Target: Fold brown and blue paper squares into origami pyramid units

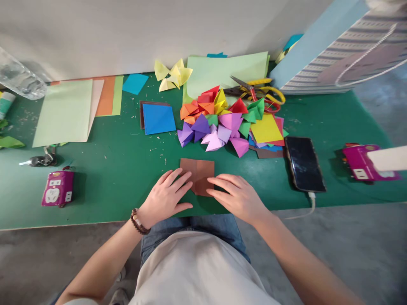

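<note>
A brown paper square (199, 171) lies partly folded on the green mat (121, 169) in front of me. My left hand (167, 197), with a bead bracelet at the wrist, lies flat with its fingers stretched out onto the paper's left part. From the other side my right hand (237, 195) presses flat on the paper's lower right corner, fingers spread. Neither hand grips anything. Just beyond the paper sits a heap of folded colourful paper shapes (219, 120).
A blue square on a brown stack (158, 118), large pastel sheets (68, 110), yellow folded pieces (173, 75), scissors (257, 91), a phone on a cable (304, 163), two purple boxes (57, 188) (361, 163), keys (40, 160), a plastic bottle (19, 78) and a striped bag (343, 55) surround it.
</note>
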`<state>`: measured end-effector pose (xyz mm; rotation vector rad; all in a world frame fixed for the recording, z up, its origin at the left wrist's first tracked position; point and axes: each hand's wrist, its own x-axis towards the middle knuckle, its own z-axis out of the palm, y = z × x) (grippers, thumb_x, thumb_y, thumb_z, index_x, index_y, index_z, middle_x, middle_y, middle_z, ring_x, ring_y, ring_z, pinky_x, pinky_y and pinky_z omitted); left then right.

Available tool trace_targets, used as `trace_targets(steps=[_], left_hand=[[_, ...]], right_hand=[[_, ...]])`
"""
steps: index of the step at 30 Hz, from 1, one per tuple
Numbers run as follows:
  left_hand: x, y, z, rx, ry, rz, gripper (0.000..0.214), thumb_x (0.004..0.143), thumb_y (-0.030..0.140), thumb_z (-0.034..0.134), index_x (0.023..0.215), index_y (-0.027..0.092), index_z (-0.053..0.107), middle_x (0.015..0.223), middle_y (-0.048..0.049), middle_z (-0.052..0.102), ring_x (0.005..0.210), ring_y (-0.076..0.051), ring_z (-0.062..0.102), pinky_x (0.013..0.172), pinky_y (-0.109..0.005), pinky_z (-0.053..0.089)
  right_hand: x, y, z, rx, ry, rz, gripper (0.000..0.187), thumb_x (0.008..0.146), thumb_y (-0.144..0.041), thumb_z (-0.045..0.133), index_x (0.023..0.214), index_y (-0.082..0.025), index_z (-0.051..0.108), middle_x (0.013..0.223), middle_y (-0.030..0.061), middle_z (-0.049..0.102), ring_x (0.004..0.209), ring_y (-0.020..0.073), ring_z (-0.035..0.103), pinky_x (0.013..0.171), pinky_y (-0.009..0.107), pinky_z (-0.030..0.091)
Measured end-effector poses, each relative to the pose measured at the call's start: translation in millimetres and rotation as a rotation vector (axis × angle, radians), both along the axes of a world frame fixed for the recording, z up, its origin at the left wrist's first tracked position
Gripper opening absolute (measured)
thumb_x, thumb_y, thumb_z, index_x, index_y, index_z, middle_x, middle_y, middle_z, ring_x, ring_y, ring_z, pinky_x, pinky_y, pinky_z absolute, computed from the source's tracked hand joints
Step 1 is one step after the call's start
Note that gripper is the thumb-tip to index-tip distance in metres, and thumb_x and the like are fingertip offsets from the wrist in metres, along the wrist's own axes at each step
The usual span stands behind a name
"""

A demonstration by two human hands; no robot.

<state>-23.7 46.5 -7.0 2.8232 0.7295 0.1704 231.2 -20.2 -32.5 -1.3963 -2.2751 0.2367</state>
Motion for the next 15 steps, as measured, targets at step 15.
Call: trace_targets(steps=[15], left_hand=[[-8.2,-10.1,-7.1,0.009,-0.012,-0.169,0.059,0.085,0.049,0.065,0.127,0.008,0.055,0.137,-0.0200,0.054,0.138,-0.035,0.039,0.112,-0.048,0.041]], right_hand=[[-6.8,25.5,13.0,-0.190,0.139,0.055,0.009,0.087,-0.034,0.068,0.088,-0.027,0.072,0.087,0.0003,0.074,0.094,0.0222,0.061,0.082,0.041,0.048]])
